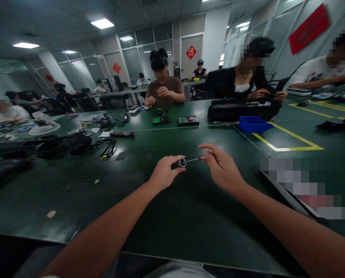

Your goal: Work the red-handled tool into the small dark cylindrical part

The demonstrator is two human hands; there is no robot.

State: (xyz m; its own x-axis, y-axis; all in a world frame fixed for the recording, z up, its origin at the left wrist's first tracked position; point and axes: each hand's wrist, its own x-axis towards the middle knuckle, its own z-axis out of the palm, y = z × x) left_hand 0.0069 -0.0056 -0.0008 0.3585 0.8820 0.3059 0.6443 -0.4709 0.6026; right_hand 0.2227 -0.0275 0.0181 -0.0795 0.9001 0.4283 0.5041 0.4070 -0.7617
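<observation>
Just over the middle of the green table, my left hand (pixel 166 172) is closed around a small dark cylinder with a pale round rim (pixel 182 162). Its ringed end faces me, and its inner parts are too small to make out. My right hand (pixel 221 166) pinches the red handle of a thin screwdriver (pixel 194 159), whose metal shaft points left. The shaft's tip reaches the cylinder's rim; whether it goes inside I cannot tell. My right index finger is stretched out above the handle.
Beyond my hands lie circuard-like green boards (pixel 161 120) and a hard drive (pixel 188 121). A blue bin (pixel 255 124) stands at the right before a long black case (pixel 243 111). Black cables (pixel 108 150) lie at the left. Several people sit around, one (pixel 163 87) opposite.
</observation>
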